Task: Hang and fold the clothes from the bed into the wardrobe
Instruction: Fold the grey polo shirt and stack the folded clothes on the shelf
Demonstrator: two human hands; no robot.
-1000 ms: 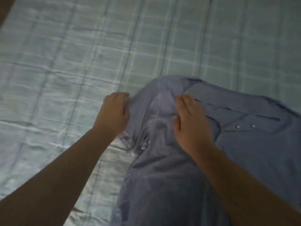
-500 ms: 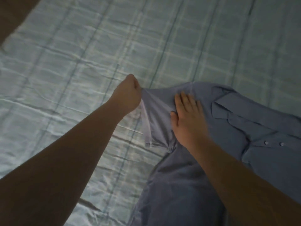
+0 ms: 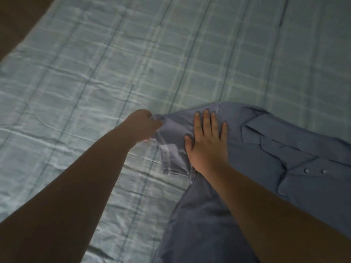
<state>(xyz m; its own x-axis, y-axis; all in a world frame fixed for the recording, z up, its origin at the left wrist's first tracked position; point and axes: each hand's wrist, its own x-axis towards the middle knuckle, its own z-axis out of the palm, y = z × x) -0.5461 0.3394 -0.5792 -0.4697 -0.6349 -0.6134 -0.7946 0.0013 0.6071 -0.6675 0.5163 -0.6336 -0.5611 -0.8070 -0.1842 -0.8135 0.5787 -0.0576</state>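
Note:
A grey-blue collared shirt (image 3: 296, 168) with small buttons lies spread on the bed at the right and lower right. Its short sleeve (image 3: 171, 149) sticks out to the left, hem towards me. My left hand (image 3: 141, 126) grips the sleeve's far edge with curled fingers and holds it out to the left. My right hand (image 3: 208, 143) lies flat on the shirt's shoulder, fingers straight and spread, pressing the cloth down beside the collar (image 3: 266, 133).
The bed (image 3: 95, 76) carries a pale green checked sheet, creased, filling most of the view. A dark strip, the bed's edge or the floor (image 3: 17, 18), shows at the top left corner. The room is dim.
My left hand has pulled the sleeve out to the left and spread it. My right hand went from bunched cloth to lying flat on the shoulder. The view has shifted.

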